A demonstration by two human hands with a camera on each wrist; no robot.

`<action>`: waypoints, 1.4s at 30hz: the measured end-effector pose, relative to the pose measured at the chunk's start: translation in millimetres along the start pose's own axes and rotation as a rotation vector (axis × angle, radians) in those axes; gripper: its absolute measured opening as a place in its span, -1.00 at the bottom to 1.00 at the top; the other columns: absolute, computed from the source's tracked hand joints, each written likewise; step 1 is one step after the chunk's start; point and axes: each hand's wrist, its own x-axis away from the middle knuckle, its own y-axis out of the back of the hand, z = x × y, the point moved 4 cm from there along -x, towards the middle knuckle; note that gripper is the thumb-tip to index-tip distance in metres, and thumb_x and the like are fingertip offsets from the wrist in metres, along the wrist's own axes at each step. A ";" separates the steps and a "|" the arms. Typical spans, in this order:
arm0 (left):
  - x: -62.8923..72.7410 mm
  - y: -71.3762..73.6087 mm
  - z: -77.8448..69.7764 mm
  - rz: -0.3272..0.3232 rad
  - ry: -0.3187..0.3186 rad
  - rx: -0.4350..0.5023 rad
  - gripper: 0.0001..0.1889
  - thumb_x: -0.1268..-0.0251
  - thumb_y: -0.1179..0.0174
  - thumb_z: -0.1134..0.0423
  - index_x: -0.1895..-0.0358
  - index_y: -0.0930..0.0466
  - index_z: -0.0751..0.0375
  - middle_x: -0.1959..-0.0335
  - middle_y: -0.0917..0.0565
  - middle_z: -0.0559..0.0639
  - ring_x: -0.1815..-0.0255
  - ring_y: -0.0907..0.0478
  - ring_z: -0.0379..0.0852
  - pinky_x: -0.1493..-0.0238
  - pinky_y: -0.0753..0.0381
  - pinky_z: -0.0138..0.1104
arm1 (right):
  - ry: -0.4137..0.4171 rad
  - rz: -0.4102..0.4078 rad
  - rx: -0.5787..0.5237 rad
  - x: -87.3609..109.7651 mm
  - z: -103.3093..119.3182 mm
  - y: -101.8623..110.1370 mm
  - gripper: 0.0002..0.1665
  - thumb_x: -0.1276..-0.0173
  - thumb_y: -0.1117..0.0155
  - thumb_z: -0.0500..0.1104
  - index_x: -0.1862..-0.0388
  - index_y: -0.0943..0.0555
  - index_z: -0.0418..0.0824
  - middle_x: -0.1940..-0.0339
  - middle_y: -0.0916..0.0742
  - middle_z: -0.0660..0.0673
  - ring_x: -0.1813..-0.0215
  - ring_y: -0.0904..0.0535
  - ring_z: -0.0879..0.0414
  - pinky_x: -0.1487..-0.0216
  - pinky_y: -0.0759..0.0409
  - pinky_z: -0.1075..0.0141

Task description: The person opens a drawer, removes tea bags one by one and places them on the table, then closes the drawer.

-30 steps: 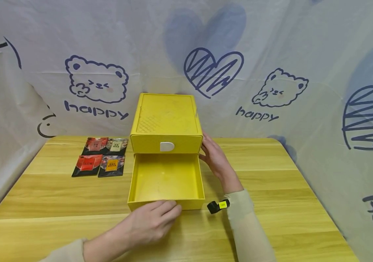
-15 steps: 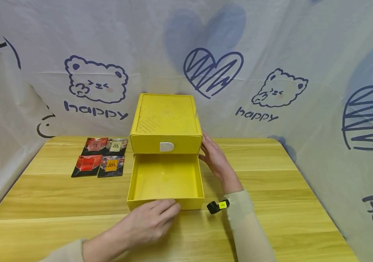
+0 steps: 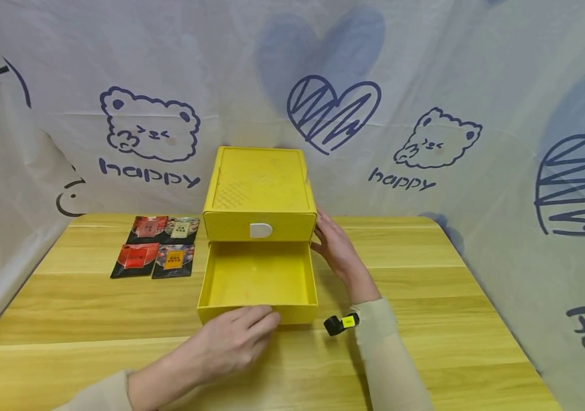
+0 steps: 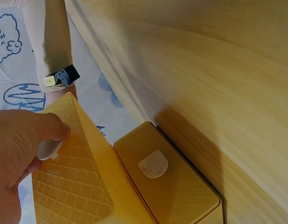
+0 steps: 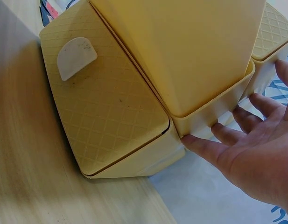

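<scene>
A yellow drawer cabinet (image 3: 261,180) stands at the back of the table, its top drawer closed behind a white tab (image 3: 260,230). Below that, the middle drawer (image 3: 258,277) is pulled out with a bare interior. My left hand (image 3: 230,345) is at its front; in the left wrist view thumb and fingers pinch its white pull tab (image 4: 49,149). Under it, close to the tabletop, the bottom drawer (image 5: 111,102) is closed. My right hand (image 3: 341,251) rests against the cabinet's right side, fingers spread and fingertips (image 5: 193,140) on the wall.
Several small black packets (image 3: 153,245) with red, yellow and pale labels lie on the wooden table (image 3: 426,319) left of the cabinet. A black device (image 3: 341,324) with a yellow label sits at the right wrist. A white curtain (image 3: 251,68) with blue drawings hangs behind.
The pulled-out drawer has slid slightly inward, its front edge a little farther from me, and the left hand has moved with it. The right hand stays in place.
</scene>
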 end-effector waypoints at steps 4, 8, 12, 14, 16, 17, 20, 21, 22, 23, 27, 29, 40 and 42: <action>0.3 -1.9 3.6 -0.010 0.014 -0.001 -0.50 -0.53 0.30 0.53 0.22 -0.75 0.25 -0.03 -0.62 0.13 0.07 -0.63 -0.03 0.03 -0.73 -0.36 | 0.003 0.000 0.002 0.3 0.8 -0.7 -0.29 -0.72 0.15 0.08 -0.74 -0.04 0.00 -0.73 -0.15 -0.02 -0.71 -0.02 0.00 -0.61 -0.12 -0.23; 0.9 -3.9 7.2 0.001 0.023 -0.028 -0.51 -0.52 0.29 0.59 0.18 -0.75 0.28 -0.03 -0.61 0.13 0.06 -0.62 -0.03 0.03 -0.73 -0.37 | 0.003 -0.001 0.006 0.8 1.2 -0.9 -0.28 -0.72 0.14 0.11 -0.74 -0.04 0.00 -0.73 -0.16 -0.01 -0.71 -0.03 0.01 -0.60 -0.14 -0.24; 1.0 -7.0 10.1 0.025 0.028 -0.047 -0.49 -0.49 0.29 0.63 0.14 -0.76 0.29 -0.03 -0.60 0.13 0.04 -0.62 -0.02 0.00 -0.73 -0.38 | 0.001 -0.005 0.012 0.6 0.2 -0.1 -0.28 -0.73 0.16 0.10 -0.74 -0.04 0.00 -0.73 -0.16 -0.02 -0.71 -0.03 0.00 -0.60 -0.14 -0.24; 0.8 -9.0 11.9 0.040 0.033 -0.049 -0.46 -0.48 0.31 0.65 0.14 -0.77 0.28 -0.03 -0.60 0.13 0.03 -0.61 -0.02 -0.02 -0.72 -0.38 | 0.001 -0.003 0.013 0.3 -0.2 0.1 -0.28 -0.73 0.16 0.10 -0.74 -0.04 -0.01 -0.73 -0.16 -0.02 -0.71 -0.02 -0.01 -0.60 -0.13 -0.24; 0.4 -10.7 13.8 0.043 0.036 -0.049 -0.43 -0.46 0.34 0.67 0.14 -0.78 0.27 -0.03 -0.60 0.13 0.03 -0.61 -0.02 -0.03 -0.72 -0.39 | 0.001 -0.001 0.014 -0.1 -0.5 0.3 -0.28 -0.73 0.16 0.10 -0.74 -0.04 -0.01 -0.73 -0.15 -0.03 -0.72 -0.01 -0.02 -0.60 -0.13 -0.25; 0.1 -11.6 14.9 0.047 0.038 -0.050 -0.42 -0.46 0.35 0.67 0.14 -0.78 0.27 -0.03 -0.59 0.13 0.03 -0.61 -0.02 -0.03 -0.72 -0.39 | 0.001 -0.002 0.013 -0.2 -0.6 0.4 -0.28 -0.73 0.16 0.10 -0.74 -0.04 -0.01 -0.73 -0.16 -0.03 -0.71 -0.01 -0.02 -0.60 -0.13 -0.25; -0.7 -13.8 18.2 0.048 0.041 -0.056 -0.39 -0.45 0.38 0.68 0.13 -0.79 0.27 -0.03 -0.60 0.14 0.02 -0.62 -0.02 -0.03 -0.72 -0.39 | 0.001 -0.006 0.012 0.2 -0.3 0.1 -0.29 -0.72 0.14 0.10 -0.74 -0.06 0.00 -0.73 -0.17 -0.03 -0.71 -0.02 -0.02 -0.60 -0.14 -0.24; -0.9 -14.5 19.3 0.048 0.042 -0.058 -0.39 -0.45 0.38 0.68 0.12 -0.79 0.28 -0.02 -0.60 0.14 0.02 -0.62 -0.01 -0.02 -0.72 -0.39 | 0.001 -0.007 0.012 0.3 -0.1 0.0 -0.29 -0.72 0.14 0.10 -0.74 -0.06 0.00 -0.73 -0.18 -0.03 -0.71 -0.03 -0.02 -0.60 -0.14 -0.24; -1.0 -15.4 20.4 0.053 0.043 -0.062 -0.39 -0.45 0.38 0.68 0.11 -0.79 0.28 -0.02 -0.61 0.14 0.02 -0.63 -0.01 -0.02 -0.72 -0.39 | 0.001 -0.006 0.012 0.4 0.0 0.0 -0.29 -0.72 0.14 0.10 -0.74 -0.06 0.00 -0.73 -0.18 -0.03 -0.71 -0.03 -0.02 -0.60 -0.14 -0.24; -1.1 -16.2 21.4 0.060 0.043 -0.068 -0.39 -0.45 0.39 0.69 0.10 -0.79 0.28 -0.02 -0.61 0.14 0.01 -0.63 -0.01 -0.03 -0.72 -0.39 | 0.000 -0.006 0.013 0.6 0.1 0.0 -0.29 -0.72 0.14 0.10 -0.74 -0.06 0.00 -0.72 -0.18 -0.03 -0.71 -0.04 -0.01 -0.60 -0.15 -0.23; -1.2 -20.6 25.1 0.079 0.053 -0.071 -0.37 -0.43 0.41 0.70 0.09 -0.79 0.29 -0.02 -0.61 0.15 0.00 -0.63 -0.01 -0.03 -0.72 -0.38 | -0.002 -0.001 0.011 0.6 0.3 0.0 -0.28 -0.73 0.16 0.09 -0.74 -0.04 -0.02 -0.73 -0.17 -0.05 -0.71 -0.04 -0.02 -0.60 -0.15 -0.23; -1.5 -23.1 26.7 0.086 0.063 -0.066 -0.36 -0.43 0.42 0.69 0.09 -0.79 0.30 -0.01 -0.61 0.14 0.00 -0.62 -0.01 -0.04 -0.72 -0.38 | -0.004 -0.005 0.008 0.7 0.1 0.2 -0.29 -0.73 0.17 0.08 -0.74 -0.04 -0.03 -0.73 -0.17 -0.05 -0.71 -0.04 -0.02 -0.60 -0.16 -0.22; -5.4 -34.0 38.1 0.161 0.111 -0.022 -0.48 -0.41 0.24 0.65 0.04 -0.79 0.31 0.00 -0.63 0.14 -0.03 -0.61 0.02 -0.09 -0.71 -0.32 | -0.008 -0.018 -0.001 0.4 0.5 -1.5 -0.29 -0.72 0.15 0.07 -0.74 -0.05 -0.01 -0.73 -0.18 -0.05 -0.71 -0.04 -0.02 -0.60 -0.15 -0.22; -6.1 -36.0 40.3 0.169 0.117 -0.017 -0.52 -0.42 0.20 0.62 0.03 -0.79 0.30 0.00 -0.63 0.14 -0.03 -0.61 0.02 -0.09 -0.71 -0.32 | -0.007 -0.021 -0.002 0.8 0.7 -1.4 -0.29 -0.72 0.15 0.06 -0.74 -0.05 -0.02 -0.73 -0.17 -0.05 -0.71 -0.04 -0.03 -0.61 -0.14 -0.23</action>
